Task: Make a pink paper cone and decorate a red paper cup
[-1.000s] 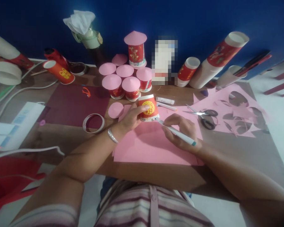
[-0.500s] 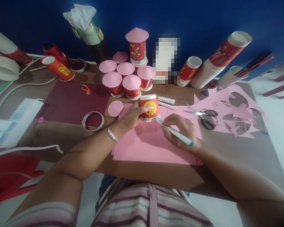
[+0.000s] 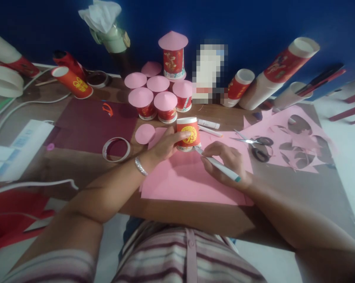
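Observation:
My left hand (image 3: 165, 144) grips a red paper cup (image 3: 188, 134) standing upside down on a pink paper sheet (image 3: 189, 179). My right hand (image 3: 227, 161) holds a white pen (image 3: 217, 165) in a writing pinch, its tip touching the sheet at the cup's lower rim. A silver bracelet (image 3: 140, 166) circles my left wrist. Just left of the cup lies a pink paper disc (image 3: 145, 133).
Several red cups with pink cone lids (image 3: 158, 98) stand behind the cup. Scissors (image 3: 252, 142) and cut pink scraps (image 3: 295, 137) lie to the right, a tape ring (image 3: 116, 149) to the left. Glue sticks (image 3: 208, 124), stacked cup sleeves (image 3: 278, 70) and a white power strip (image 3: 16, 151) surround the work area.
The hands, cup and pen have hardly moved on the sheet; the head view has shifted slightly, so everything sits a little further right in the picture.

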A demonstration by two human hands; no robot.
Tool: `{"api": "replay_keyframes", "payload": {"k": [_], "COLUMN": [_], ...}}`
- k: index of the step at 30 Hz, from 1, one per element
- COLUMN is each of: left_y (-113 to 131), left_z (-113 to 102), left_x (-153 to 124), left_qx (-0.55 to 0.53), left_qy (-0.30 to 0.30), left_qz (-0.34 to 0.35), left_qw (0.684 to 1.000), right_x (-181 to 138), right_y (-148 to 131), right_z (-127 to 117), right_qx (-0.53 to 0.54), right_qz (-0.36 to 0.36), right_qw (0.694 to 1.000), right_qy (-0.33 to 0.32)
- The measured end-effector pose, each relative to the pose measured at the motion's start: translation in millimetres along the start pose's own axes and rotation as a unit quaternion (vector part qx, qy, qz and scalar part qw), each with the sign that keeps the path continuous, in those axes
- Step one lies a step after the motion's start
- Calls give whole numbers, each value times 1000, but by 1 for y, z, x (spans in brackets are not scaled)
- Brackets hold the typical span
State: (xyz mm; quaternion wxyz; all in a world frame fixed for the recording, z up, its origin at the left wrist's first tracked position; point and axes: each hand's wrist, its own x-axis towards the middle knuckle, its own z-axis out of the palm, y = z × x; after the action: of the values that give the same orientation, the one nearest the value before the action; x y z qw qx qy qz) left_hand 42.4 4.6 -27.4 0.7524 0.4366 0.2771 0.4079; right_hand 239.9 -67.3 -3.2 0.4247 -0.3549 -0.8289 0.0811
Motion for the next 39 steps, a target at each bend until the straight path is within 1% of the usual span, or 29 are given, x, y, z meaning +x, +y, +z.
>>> {"api": "replay_keyframes", "payload": {"k": [8,12,15,22,33,39], "left_y": [-1,-1,-2,-4,-2,-2], "left_z": [-1,-1,-2,-4,-2,-3], "left_x": [1,0,1,1,0,0], "left_qx": [-3,-13,-11,-4,-5,13], "left_qy": [-6,-8,-9,-12,-1,-14], "left_qz": [9,6,8,7,-2,9], "left_qw": [1000,1000,1000,1000,1000,1000], "right_x": [0,0,-1,0,0,1], "right_y": [0,0,0,-1,0,-1], "right_z": [-1,-2,-2,0,0,0], "right_qx": [-7,-15,-18,-8,24,-4], "right_qz": [-1,12,14,9,8,-3], "right_qw": [1000,1000,1000,1000,1000,1000], "right_qy": [-4,-11,-4,-5,1,0]}}
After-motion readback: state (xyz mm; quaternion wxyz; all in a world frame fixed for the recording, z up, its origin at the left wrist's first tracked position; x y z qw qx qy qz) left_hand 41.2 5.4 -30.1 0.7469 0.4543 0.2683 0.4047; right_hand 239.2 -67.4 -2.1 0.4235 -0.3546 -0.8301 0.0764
